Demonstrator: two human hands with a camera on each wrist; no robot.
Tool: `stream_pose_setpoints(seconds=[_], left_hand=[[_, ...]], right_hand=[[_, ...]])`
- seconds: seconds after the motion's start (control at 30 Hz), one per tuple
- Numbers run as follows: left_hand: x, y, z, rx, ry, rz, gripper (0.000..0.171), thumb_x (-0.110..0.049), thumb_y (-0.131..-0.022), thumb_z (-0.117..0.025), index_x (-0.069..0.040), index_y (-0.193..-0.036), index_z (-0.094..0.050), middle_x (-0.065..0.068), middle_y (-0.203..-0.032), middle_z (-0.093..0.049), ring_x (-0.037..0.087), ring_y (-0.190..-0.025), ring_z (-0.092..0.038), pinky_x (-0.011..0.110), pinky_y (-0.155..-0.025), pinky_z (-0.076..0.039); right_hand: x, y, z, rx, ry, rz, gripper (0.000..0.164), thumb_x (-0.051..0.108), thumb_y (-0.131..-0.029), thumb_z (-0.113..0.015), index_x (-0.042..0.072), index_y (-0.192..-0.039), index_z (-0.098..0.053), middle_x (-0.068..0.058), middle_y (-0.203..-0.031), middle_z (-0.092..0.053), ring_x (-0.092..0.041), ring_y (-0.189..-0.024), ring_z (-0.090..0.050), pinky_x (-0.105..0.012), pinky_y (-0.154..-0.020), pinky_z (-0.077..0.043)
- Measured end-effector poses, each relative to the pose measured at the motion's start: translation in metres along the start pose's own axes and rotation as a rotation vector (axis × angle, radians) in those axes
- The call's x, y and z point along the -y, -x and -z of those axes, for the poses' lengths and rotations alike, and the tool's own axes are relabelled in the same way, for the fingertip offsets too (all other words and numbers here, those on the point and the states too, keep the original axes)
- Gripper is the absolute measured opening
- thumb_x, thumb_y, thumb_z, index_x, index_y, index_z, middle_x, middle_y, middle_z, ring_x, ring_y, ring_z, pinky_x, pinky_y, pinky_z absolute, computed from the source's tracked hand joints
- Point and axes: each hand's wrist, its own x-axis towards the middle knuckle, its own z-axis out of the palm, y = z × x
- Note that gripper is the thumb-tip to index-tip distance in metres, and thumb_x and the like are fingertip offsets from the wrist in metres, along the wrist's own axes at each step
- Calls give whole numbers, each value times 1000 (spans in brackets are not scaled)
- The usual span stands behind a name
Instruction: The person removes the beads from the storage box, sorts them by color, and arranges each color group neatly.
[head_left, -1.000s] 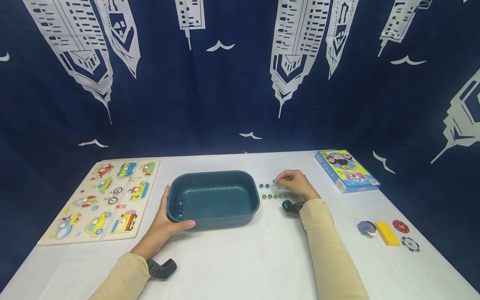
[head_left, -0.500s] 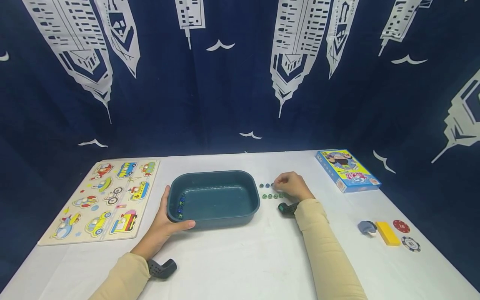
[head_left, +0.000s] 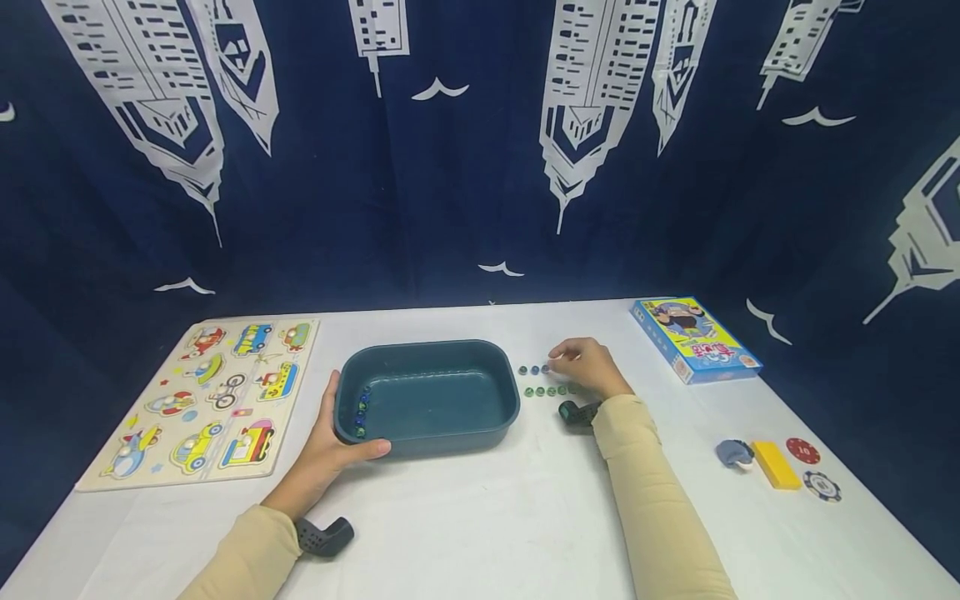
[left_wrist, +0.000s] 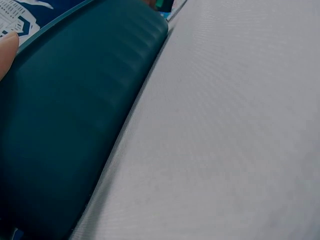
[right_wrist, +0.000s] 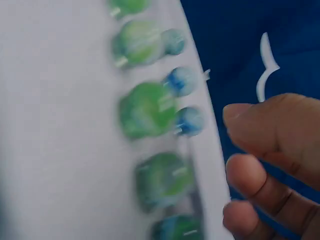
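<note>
My left hand [head_left: 330, 446] grips the left end of a dark teal plastic tub [head_left: 498, 433], thumb along its near side and fingers at its left wall. Inside, several blue and green marbles [head_left: 362, 410] line the left wall. My right hand [head_left: 591, 367] hovers just right of a short back row of marbles, by its last blue marble [head_left: 546, 369]. In the right wrist view the thumb and fingertips [right_wrist: 246, 175] stand apart from this blue marble [right_wrist: 190, 121], with nothing visible between them. Several green marbles [head_left: 551, 392] form a row nearer me, partly hidden by the right hand.
A wooden picture puzzle board [head_left: 168, 450] lies at the left. A blue and yellow box [head_left: 697, 342] stands at the back right. Farther right lie a grey-blue object [head_left: 733, 453], a yellow block [head_left: 776, 465], a red chip [head_left: 802, 451] and a black-and-white chip [head_left: 822, 486].
My right hand has set a blue marble down at the right end of the back row, let go, and lifted slightly away. The left hand and the tub have not moved.
</note>
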Motion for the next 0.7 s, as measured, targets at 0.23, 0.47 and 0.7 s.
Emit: stream_pose_setpoints(seconds=[0.23,0.47,0.7], left_hand=[[-1,1,3,-4,-21,17,134,-14,-71,-88,-31,-159,11,1,-168,8,28,-153,11,61,-119,5],[0,-1,1,3,30,-19,134,-9,-71,-88,-25,-160,10,3,-168,7,30,-153,10,62,-119,4],[0,0,1,15,17,-1,135,-13,-71,-88,-28,-159,12,3,-168,7,30,-152,11,62,-119,6]], right_hand=[[42,4,6,41,-125,246,22,13,-89,-70,1,-107,-73,-9,-95,-70,-21,-80,-63,-31,-71,-51],[97,19,-18,360,-320,444,18,10,-93,-68,2,-108,-73,-18,-99,-71,-26,-79,-64,-39,-68,-56],[130,36,-61,630,-281,507,21,10,-95,-66,0,-113,-71,-15,-105,-71,-35,-88,-66,-43,-77,-58]])
